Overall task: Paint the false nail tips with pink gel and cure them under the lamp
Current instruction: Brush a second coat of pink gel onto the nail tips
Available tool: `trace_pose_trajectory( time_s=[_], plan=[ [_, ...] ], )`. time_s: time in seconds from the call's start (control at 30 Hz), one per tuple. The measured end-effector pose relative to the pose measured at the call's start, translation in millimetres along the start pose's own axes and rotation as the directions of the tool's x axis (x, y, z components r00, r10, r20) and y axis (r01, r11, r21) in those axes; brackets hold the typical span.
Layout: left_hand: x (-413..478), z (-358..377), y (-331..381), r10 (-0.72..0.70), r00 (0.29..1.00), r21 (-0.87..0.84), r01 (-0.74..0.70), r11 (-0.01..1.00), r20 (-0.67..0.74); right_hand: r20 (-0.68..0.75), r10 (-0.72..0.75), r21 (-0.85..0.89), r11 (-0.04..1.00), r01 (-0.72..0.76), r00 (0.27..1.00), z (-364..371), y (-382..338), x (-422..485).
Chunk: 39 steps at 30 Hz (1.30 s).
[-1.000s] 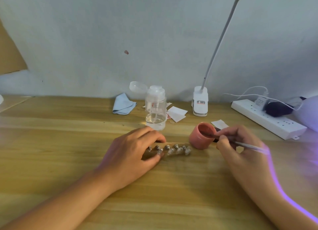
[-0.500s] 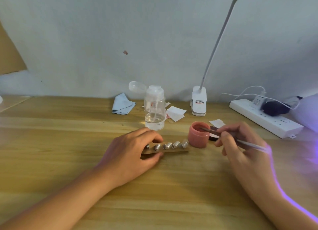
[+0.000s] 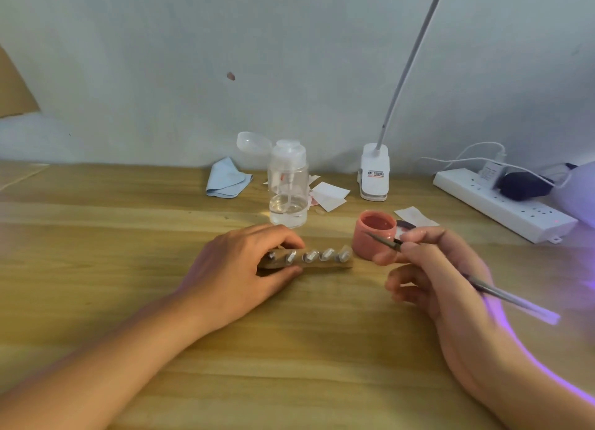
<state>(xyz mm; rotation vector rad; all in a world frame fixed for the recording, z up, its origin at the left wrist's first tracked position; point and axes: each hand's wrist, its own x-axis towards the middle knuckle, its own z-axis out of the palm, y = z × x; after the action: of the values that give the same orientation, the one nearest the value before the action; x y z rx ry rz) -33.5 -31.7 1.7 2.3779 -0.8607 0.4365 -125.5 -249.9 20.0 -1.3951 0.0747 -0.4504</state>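
A short wooden strip (image 3: 325,263) lies on the table with several clear false nail tips (image 3: 326,254) standing along it. My left hand (image 3: 244,268) grips the strip's left end between thumb and fingers. Just right of the strip stands an open pink gel jar (image 3: 375,238). My right hand (image 3: 438,268) pinches a thin brush (image 3: 502,296); its tip (image 3: 375,236) hovers over the jar's front rim. The curing lamp (image 3: 579,194) glows purple at the far right edge, mostly out of frame.
Behind the strip stands a clear pump bottle (image 3: 288,188) with its cap (image 3: 252,143) beside it, a blue cloth (image 3: 227,180), white paper wipes (image 3: 330,196), a clip lamp base (image 3: 373,172) and a white power strip (image 3: 502,204) with plugs. A dark lid (image 3: 404,226) lies behind the jar.
The brush tip has lifted out of the jar and now sits over its front rim. My left hand turned the strip so the tips line up in one row.
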Motion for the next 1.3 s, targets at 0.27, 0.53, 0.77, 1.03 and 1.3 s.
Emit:
trace_pose_trajectory(
  time_s=[0.27,0.53,0.77,1.03,1.3],
  plan=[
    [-1,0,2,0.048,0.999,0.032,-0.047,0.998,-0.016,0.019,0.003,-0.114,0.993,-0.001,1.0,2,3,3],
    [-1,1,2,0.065,0.997,0.035,-0.064,0.997,-0.03,0.082,-0.042,-0.158,0.986,0.055,0.996,0,9,3],
    [-1,1,1,0.067,0.997,0.034,-0.066,0.997,-0.035,0.075,-0.067,-0.191,0.978,0.081,0.995,-3,11,3],
    [-2,-1,6,0.079,0.993,0.03,-0.077,0.997,-0.085,0.084,-0.404,-0.277,0.868,0.411,0.911,5,2,-7],
    [-6,-5,13,0.198,0.967,-0.015,-0.203,0.979,-0.163,0.255,-0.511,-0.584,0.595,0.552,0.821,4,9,-5]
  ],
)
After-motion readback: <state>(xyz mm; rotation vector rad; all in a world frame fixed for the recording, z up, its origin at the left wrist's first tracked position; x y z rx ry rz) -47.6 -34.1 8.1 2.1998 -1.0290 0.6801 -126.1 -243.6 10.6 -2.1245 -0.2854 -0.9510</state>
